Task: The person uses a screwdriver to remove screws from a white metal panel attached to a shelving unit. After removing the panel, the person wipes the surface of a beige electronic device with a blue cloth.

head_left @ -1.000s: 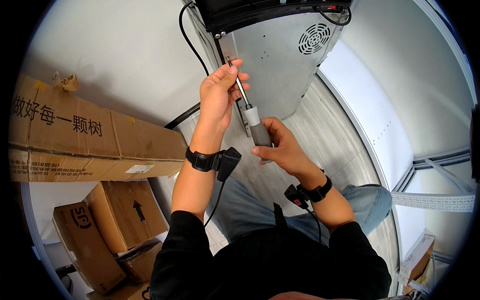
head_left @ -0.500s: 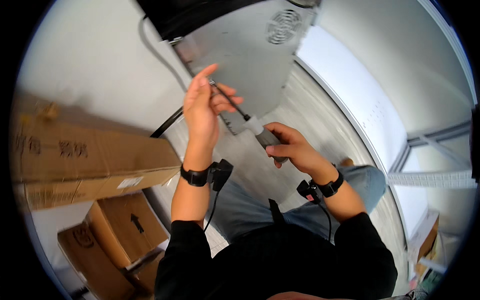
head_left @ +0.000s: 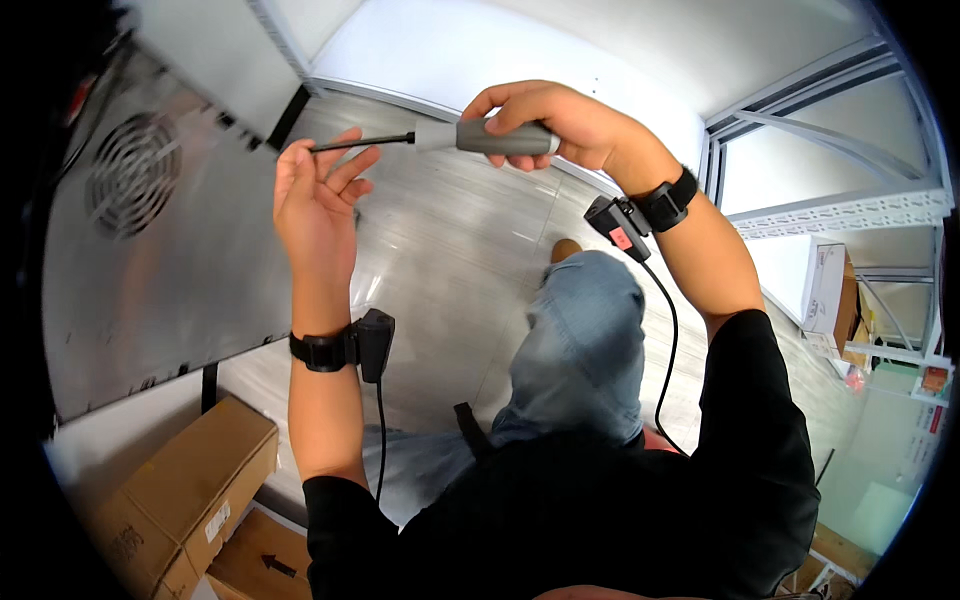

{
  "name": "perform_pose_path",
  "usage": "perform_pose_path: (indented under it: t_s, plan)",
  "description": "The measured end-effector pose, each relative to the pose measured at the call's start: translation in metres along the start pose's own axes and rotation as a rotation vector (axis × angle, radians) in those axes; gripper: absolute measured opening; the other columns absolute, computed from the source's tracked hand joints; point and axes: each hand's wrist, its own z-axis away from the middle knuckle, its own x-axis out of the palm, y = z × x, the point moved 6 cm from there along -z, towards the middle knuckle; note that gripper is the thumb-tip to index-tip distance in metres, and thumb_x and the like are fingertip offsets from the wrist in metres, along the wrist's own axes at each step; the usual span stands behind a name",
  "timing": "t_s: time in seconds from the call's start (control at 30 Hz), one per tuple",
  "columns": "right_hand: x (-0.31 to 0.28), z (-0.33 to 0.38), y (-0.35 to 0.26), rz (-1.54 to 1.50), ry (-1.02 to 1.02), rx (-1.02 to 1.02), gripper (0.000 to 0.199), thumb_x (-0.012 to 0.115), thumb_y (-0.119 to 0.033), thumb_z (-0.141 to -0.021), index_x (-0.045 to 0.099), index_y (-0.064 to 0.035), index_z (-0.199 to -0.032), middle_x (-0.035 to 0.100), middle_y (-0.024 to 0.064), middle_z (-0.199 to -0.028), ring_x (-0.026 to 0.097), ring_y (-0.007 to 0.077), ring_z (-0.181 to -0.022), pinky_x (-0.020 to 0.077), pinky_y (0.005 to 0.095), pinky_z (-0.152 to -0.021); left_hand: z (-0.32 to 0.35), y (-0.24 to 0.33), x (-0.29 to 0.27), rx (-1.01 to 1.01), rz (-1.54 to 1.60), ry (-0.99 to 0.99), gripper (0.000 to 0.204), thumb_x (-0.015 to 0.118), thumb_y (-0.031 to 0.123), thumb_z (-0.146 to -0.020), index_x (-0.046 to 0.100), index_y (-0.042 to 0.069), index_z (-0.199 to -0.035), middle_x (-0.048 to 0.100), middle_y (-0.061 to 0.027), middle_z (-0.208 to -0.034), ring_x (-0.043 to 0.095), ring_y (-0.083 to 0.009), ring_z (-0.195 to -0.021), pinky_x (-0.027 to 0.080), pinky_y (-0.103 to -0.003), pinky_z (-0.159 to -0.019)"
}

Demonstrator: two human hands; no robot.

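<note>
My right hand (head_left: pixel 560 115) is wrapped round the grey handle of a screwdriver (head_left: pixel 435 136), held level above the floor. Its dark shaft points left, and the tip reaches my left hand (head_left: pixel 318 205). That hand is raised with fingers apart and slightly curled, thumb and forefinger beside the tip. Whether anything small sits at the tip is too fine to make out. To the left of my left hand stands a grey metal panel (head_left: pixel 205 275) with a round vent grille (head_left: pixel 135 178); neither hand touches it.
Cardboard boxes (head_left: pixel 190 475) lie at the lower left below the panel. A white board (head_left: pixel 500 50) runs along the far side of the wood-look floor (head_left: pixel 450 265). Metal shelving (head_left: pixel 850 212) stands at the right, with an open carton (head_left: pixel 830 295) beneath it.
My view has turned right, so the metal panel now stands at the left. The screwdriver has swung to nearly level, still in my right hand, its tip still by my left fingers.
</note>
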Motion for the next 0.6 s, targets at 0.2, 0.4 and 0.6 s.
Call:
perform_pose_path:
  t_s: [0.2, 0.4, 0.6]
  plan:
    - [-0.143, -0.031, 0.099, -0.077, 0.098, 0.011, 0.030, 0.058, -0.021, -0.086, 0.060, 0.0019, -0.105, 0.062, 0.0073, -0.068, 0.052, 0.0061, -0.047, 0.0377, 0.0165, -0.040, -0.090, -0.147, 0.037, -0.224, -0.090, 0.048, 0.017, 0.050, 0.020, -0.096, 0.056, 0.005, -0.103, 0.064, -0.0116, -0.103, 0.062, -0.0198, -0.087, 0.050, -0.029, -0.073]
    - [-0.235, -0.050, 0.215, -0.378, 0.200, 0.102, 0.026, 0.057, -0.023, -0.087, 0.058, -0.0010, -0.102, 0.061, 0.0066, -0.068, 0.048, 0.0070, -0.048, 0.0374, 0.0184, -0.043, -0.154, -0.274, 0.073, -0.419, -0.167, 0.177, 0.010, 0.055, 0.013, -0.092, 0.059, 0.005, -0.098, 0.065, -0.0075, -0.089, 0.061, -0.0155, -0.076, 0.049, -0.027, -0.069]
    - [-0.319, -0.040, 0.268, -0.653, 0.445, 0.104, 0.026, 0.054, -0.024, -0.088, 0.054, -0.0019, -0.103, 0.059, 0.0091, -0.070, 0.049, 0.0114, -0.051, 0.0337, 0.0234, -0.045, -0.229, -0.359, 0.125, -0.375, -0.443, 0.127, 0.011, 0.062, 0.008, -0.085, 0.065, 0.001, -0.093, 0.065, -0.0059, -0.081, 0.058, -0.0137, -0.070, 0.048, -0.027, -0.066]
